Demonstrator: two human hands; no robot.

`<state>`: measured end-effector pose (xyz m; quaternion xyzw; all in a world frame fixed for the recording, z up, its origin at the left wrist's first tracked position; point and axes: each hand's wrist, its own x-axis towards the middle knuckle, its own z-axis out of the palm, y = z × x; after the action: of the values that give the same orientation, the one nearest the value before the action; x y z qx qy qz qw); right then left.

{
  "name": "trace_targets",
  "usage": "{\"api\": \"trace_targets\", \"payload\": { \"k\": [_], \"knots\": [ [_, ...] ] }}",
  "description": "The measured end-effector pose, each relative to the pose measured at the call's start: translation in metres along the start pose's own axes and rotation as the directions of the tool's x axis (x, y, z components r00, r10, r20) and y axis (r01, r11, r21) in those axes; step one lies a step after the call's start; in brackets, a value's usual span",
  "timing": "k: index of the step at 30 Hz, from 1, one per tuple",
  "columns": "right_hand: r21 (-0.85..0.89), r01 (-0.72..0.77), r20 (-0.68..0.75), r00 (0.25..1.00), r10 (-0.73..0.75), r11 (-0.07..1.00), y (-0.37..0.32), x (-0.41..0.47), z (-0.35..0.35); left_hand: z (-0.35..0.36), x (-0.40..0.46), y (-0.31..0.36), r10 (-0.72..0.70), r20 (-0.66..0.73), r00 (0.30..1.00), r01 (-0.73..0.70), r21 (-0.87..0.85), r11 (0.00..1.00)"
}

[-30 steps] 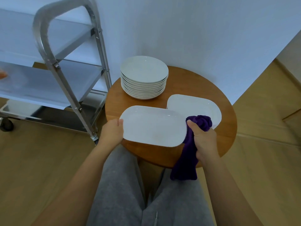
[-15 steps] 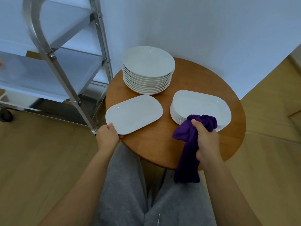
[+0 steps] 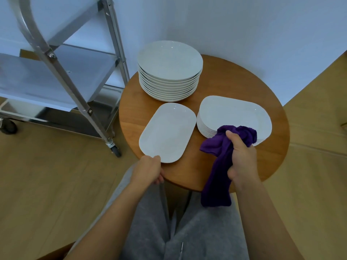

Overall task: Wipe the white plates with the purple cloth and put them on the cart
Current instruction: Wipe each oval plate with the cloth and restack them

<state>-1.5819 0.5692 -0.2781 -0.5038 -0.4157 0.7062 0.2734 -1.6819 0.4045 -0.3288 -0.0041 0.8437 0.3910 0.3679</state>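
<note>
far left: metal cart, steel shelves and slanted frame, one caster on the wood floor, parked just beside the round wooden table. next over, left hand at the table's near-left edge, fingers curled onto the near corner of a single oblong white plate, thumb on top of the rim; lying flat on the tabletop or just lifted, cannot tell. behind it, toward the wall, a tall stack of round white plates. right of the single plate, a lower stack of oblong white plates, close beside it but apart. further right, right hand closed in a fist around the purple cloth, bunched top end over the near rim of the oblong stack, long tail hanging past the table edge above grey trousers. no plate seen on the visible cart shelves.
</note>
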Motion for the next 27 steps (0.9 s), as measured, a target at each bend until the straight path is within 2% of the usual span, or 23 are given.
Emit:
{"api": "trace_targets", "payload": {
  "k": [5, 8, 12, 15, 18, 23, 25, 27],
  "knots": [
    [0.024, -0.003, -0.003, 1.000, 0.003, 1.000, -0.004, 0.001, -0.009, -0.003, -0.013, 0.018, -0.047, 0.190, 0.981, 0.040, 0.039, 0.998],
    [0.056, 0.000, -0.021, 1.000, 0.001, 0.998, -0.009, 0.002, -0.016, 0.002, -0.016, 0.039, 0.008, 0.274, 0.962, -0.028, 0.067, 0.997],
    [0.086, 0.001, -0.051, 0.999, 0.004, 0.996, -0.013, 0.005, -0.025, 0.025, 0.000, 0.085, 0.235, 0.062, 0.970, -0.240, 0.103, 0.965],
    [0.104, -0.010, -0.064, 0.998, 0.017, 0.994, -0.015, 0.007, -0.031, 0.044, 0.019, 0.114, 0.360, -0.010, 0.933, -0.342, 0.293, 0.893],
    [0.132, -0.015, -0.088, 0.996, 0.027, 0.991, -0.016, 0.010, -0.038, 0.054, 0.034, 0.128, 0.364, -0.004, 0.931, -0.325, 0.443, 0.835],
    [0.155, -0.050, -0.115, 0.991, 0.068, 0.987, -0.016, 0.016, -0.049, 0.054, 0.044, 0.144, 0.325, 0.083, 0.942, -0.325, 0.472, 0.819],
    [0.160, -0.065, -0.117, 0.990, 0.084, 0.985, -0.014, 0.017, -0.051, 0.052, 0.043, 0.149, 0.293, 0.101, 0.951, -0.307, 0.426, 0.851],
    [0.164, -0.070, -0.117, 0.989, 0.090, 0.984, -0.014, 0.018, -0.053, 0.047, 0.036, 0.152, 0.262, 0.121, 0.958, -0.285, 0.267, 0.921]
  ]
}}
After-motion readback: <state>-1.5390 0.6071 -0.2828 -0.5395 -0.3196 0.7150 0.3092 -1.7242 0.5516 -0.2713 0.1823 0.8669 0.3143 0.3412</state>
